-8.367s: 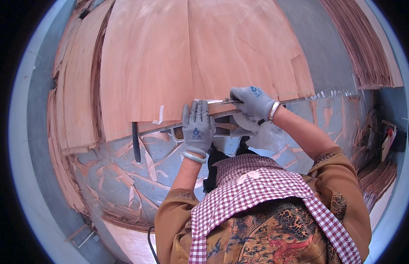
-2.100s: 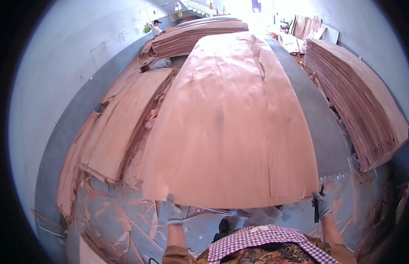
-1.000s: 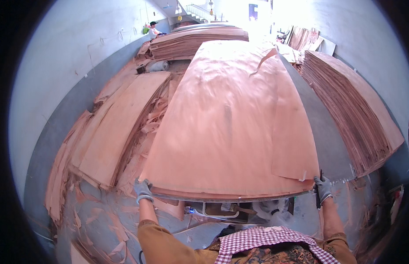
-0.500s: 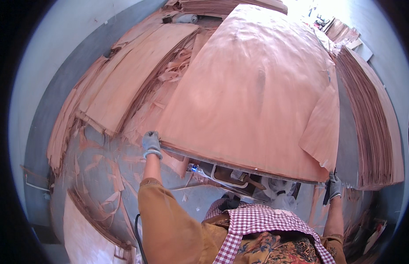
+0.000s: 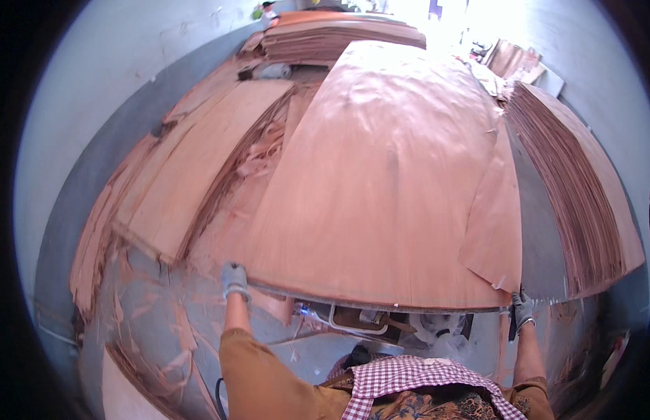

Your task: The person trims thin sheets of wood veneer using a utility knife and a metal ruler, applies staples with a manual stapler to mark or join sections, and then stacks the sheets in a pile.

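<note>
A large reddish wood veneer sheet lies over the table in front of me, its far part rippled and shiny. My left hand, in a grey glove, is closed on the sheet's near left corner. At the near right corner my gloved right hand is closed on the edge, its fingertips partly hidden. A slim dark object shows beside that hand; its kind is unclear. A narrower veneer piece lies along the right side of the large sheet, its lower left edge slanting across it.
Veneer stacks stand to the left, to the right and at the far end. Torn veneer strips litter the floor at left. Under the table's near edge are a metal-framed item and clear plastic.
The view has tilted up, so the sheet and both hands sit lower in the picture. The sheet's far part is rippled more strongly. Both hands stay at the near corners.
</note>
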`<state>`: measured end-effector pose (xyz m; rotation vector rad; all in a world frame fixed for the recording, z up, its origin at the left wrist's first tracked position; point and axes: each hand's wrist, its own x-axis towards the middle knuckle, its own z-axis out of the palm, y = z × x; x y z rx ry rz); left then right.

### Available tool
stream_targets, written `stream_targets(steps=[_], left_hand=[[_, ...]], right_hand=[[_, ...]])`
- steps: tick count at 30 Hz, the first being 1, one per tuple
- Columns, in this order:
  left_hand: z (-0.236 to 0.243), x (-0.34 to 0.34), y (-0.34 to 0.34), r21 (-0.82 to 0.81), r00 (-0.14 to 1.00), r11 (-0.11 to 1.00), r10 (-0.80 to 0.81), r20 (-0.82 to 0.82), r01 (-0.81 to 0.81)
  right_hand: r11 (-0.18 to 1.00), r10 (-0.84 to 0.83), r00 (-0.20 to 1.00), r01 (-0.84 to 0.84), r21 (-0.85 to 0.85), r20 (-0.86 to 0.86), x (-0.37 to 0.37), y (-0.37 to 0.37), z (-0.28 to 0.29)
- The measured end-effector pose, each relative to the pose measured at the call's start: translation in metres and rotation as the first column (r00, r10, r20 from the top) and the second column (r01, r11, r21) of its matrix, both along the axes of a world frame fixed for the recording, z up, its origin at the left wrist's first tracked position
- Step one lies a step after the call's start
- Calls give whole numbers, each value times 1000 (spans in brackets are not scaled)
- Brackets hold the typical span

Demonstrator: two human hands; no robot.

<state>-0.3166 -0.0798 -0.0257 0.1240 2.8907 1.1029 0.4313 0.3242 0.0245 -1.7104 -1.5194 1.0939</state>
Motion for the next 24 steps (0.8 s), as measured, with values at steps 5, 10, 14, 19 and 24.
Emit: stream_targets(steps=[5,10,14,19,24], left_hand=[[9,14,45,78,999,996,-41,-33,43],[3,4,30,10,988,988,-151,8,151],[1,0,41,162,992,980,-121,19,117],[-29,-21,38,67,983,987,-152,99,146],[4,-53,-11,81,993,997,-29,116,20]], right_hand=[[999,-34,980,29,26,196,38,-12,-3],[998,-16,943,-7,67,334,15,-20,17],[974,11,872,-120,192,489,33,-2,13],[991,-4,991,22,-130,135,42,1,-8],[990,64,992,-78,-122,-109,34,-15,7]])
